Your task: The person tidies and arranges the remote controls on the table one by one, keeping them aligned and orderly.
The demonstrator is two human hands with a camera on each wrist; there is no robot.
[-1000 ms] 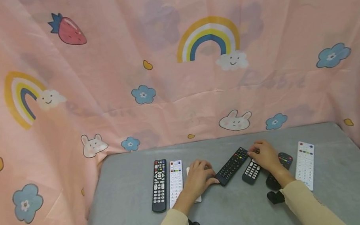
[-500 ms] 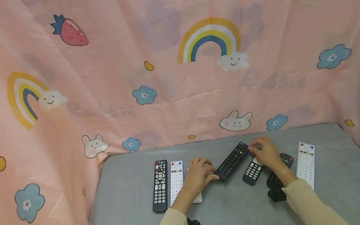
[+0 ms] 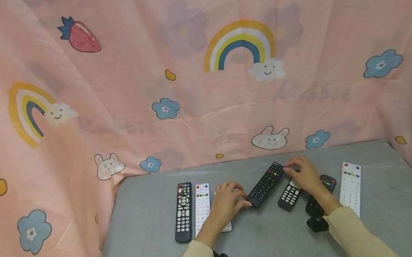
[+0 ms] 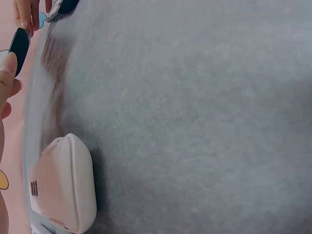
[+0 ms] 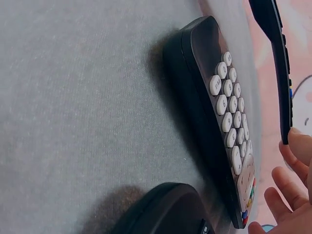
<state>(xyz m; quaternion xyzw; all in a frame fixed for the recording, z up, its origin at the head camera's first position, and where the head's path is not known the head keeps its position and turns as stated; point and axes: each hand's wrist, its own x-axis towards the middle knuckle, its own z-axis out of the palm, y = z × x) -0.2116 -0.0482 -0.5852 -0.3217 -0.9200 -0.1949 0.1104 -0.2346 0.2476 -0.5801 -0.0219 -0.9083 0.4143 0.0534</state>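
A slim black remote control [image 3: 266, 184] slants between both hands, its right end farther from me. At its near left end, my left hand [image 3: 226, 202] pinches it with thumb and fingers; the thumb [image 4: 7, 73] shows in the left wrist view. With thumb and fingertips my right hand [image 3: 305, 177] pinches the far right end. In the right wrist view this remote stands off the grey table, above a black remote with white round buttons [image 5: 214, 107]. Another black remote [image 3: 326, 181] lies partly hidden beneath the right wrist. Below the left hand, a white device [image 4: 66, 185] lies mostly covered.
To the left lie a long black remote [image 3: 183, 213] and a white remote [image 3: 201, 205], side by side. Another white remote [image 3: 350, 185] lies on the right. The grey table [image 3: 269, 250] ends at a pink patterned curtain [image 3: 207, 133]. Black wrist mounts hang under both sleeves.
Over the last second the slim black remote has risen slightly and shifted away from me, with both hands on it. Since half a second ago almost nothing has moved.
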